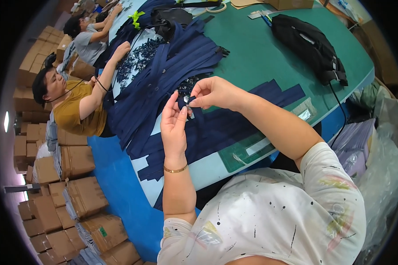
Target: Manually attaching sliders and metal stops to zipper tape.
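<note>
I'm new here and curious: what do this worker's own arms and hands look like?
The left hand and right hand wear no gloves. A thin gold-coloured bracelet circles the left wrist; the right wrist has none. The short white sleeves carry black flecks and coloured patches.

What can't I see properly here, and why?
How the tiny silvery metal piece meets the navy fabric strap: head view, too small, partly covered by the bare left hand and right hand.
Insides of the brown cardboard boxes: head view, hidden by their sides.
Far end of the green-and-white table: head view, cut off by the upper edge.
</note>
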Available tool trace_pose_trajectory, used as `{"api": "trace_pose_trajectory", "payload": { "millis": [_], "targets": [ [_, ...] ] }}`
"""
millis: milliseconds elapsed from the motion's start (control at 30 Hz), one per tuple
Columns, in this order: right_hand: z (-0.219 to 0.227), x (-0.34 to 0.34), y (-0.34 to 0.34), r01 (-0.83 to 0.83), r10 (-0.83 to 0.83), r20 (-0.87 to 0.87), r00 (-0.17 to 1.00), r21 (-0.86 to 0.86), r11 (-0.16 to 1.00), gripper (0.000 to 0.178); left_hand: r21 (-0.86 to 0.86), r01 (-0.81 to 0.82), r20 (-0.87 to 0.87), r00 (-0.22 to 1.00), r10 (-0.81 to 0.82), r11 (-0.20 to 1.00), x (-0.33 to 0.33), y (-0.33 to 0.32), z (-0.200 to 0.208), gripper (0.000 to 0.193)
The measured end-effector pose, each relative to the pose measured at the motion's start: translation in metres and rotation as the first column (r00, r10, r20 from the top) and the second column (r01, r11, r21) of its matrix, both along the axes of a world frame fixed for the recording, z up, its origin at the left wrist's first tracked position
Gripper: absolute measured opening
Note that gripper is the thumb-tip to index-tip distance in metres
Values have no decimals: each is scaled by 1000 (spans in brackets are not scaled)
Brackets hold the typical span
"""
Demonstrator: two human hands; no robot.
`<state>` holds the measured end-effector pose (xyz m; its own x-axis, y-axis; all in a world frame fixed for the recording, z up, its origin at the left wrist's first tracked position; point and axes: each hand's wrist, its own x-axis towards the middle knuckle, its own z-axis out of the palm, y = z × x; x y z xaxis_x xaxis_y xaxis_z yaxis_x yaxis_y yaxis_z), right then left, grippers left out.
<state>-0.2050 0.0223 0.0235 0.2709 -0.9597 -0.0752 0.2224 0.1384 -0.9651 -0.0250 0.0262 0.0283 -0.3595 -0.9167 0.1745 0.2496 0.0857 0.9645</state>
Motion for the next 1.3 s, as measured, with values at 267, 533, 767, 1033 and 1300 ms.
{"api": "trace_pose_trajectory", "payload": {
  "millis": [267,533,767,1033,1300],
  "targets": [
    [-1,1,1,43,-62,-108,992,-171,984,16,338,34,-111,994,4,940,12,-8,-10,11],
    [3,2,3,90,-174,-257,951,-308,947,27,345,111,41,990,-133,932,20,-14,-18,12],
    [5,7,5,92,-147,-198,969,-263,960,26,465,190,-137,980,-142,865,14,-13,-15,15],
    [8,8,7,149,-226,-257,940,-287,946,23,402,97,-114,992,-56,911,10,-9,-16,13],
    [11,5,6,145,-197,-238,951,-218,965,19,237,52,76,995,-71,970,6,-6,-21,14]
  ]
}}
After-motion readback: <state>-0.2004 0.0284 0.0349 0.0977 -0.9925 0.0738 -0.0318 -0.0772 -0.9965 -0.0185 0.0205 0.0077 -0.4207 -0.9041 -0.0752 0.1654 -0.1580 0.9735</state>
